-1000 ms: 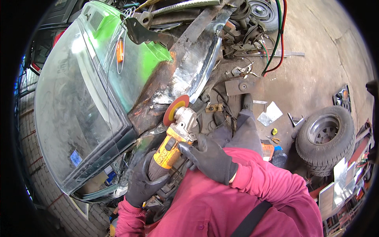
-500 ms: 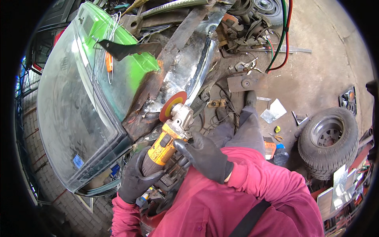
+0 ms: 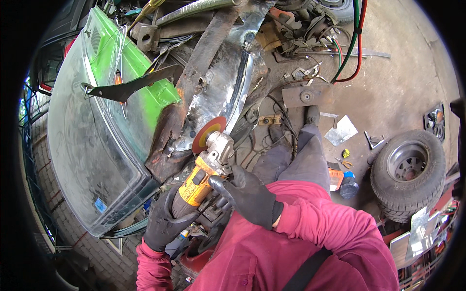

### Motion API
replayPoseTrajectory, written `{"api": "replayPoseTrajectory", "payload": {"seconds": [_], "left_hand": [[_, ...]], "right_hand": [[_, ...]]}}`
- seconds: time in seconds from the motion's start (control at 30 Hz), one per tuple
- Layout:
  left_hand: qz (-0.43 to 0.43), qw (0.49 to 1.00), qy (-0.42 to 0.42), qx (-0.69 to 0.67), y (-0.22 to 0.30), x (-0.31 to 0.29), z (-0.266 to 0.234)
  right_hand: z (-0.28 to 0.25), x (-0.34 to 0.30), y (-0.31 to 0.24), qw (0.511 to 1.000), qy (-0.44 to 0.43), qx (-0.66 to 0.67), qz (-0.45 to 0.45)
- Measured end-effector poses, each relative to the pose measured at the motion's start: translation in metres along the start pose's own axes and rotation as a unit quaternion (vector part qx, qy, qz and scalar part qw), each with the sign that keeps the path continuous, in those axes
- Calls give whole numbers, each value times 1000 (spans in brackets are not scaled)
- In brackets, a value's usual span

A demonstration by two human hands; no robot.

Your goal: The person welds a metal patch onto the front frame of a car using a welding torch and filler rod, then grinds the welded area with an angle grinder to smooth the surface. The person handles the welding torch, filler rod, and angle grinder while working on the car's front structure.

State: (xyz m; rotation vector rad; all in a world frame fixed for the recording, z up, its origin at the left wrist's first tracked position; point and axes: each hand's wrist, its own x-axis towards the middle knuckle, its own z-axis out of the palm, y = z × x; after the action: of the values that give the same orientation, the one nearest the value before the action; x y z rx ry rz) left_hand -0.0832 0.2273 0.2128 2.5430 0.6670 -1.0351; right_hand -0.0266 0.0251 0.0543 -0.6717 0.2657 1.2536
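A yellow and grey angle grinder (image 3: 195, 186) is held in front of me, its head pointing up and away. My left hand (image 3: 161, 224), in a black glove, is closed around the grinder's rear body. My right hand (image 3: 252, 198), also black-gloved, is curled against the grinder's right side near the head, its thumb by the yellow casing; the palm side is hidden. The red and yellow disc (image 3: 203, 137) is in front of the lower end of a bare, rust-edged metal panel (image 3: 214, 94); I cannot tell whether they touch.
A green vehicle body (image 3: 154, 99) with a large dusty windshield (image 3: 92, 131) fills the left. A dark metal bracket (image 3: 131, 87) juts across it. Red and green hoses (image 3: 345, 68) hang at upper right. A wheel (image 3: 407, 174), pliers (image 3: 345, 164) and a sheet-metal piece (image 3: 341, 131) lie on the floor.
The view has shifted slightly, so the vehicle and panel appear farther left. The grinder and both hands sit a little lower and left in the picture; both grips look the same.
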Motion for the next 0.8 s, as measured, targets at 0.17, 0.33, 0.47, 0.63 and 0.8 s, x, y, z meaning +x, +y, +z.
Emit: {"api": "replayPoseTrajectory", "payload": {"seconds": [0.17,0.33,0.47,0.63,0.8], "left_hand": [[-6,1000,-4,-20,0,1,-2],[3,998,-11,-55,1,4,-2],[24,999,3,-46,0,4,-1],[2,1000,2,-28,-3,6,-4],[-7,999,-25,21,-3,9,-11]], "right_hand": [[-1,-3,-6,999,-14,34,-2],[-1,-1,-6,999,8,-5,-45],[2,1,-6,996,12,64,-67],[0,-1,-8,998,6,44,-34],[1,4,-1,996,31,-2,-85]]}}
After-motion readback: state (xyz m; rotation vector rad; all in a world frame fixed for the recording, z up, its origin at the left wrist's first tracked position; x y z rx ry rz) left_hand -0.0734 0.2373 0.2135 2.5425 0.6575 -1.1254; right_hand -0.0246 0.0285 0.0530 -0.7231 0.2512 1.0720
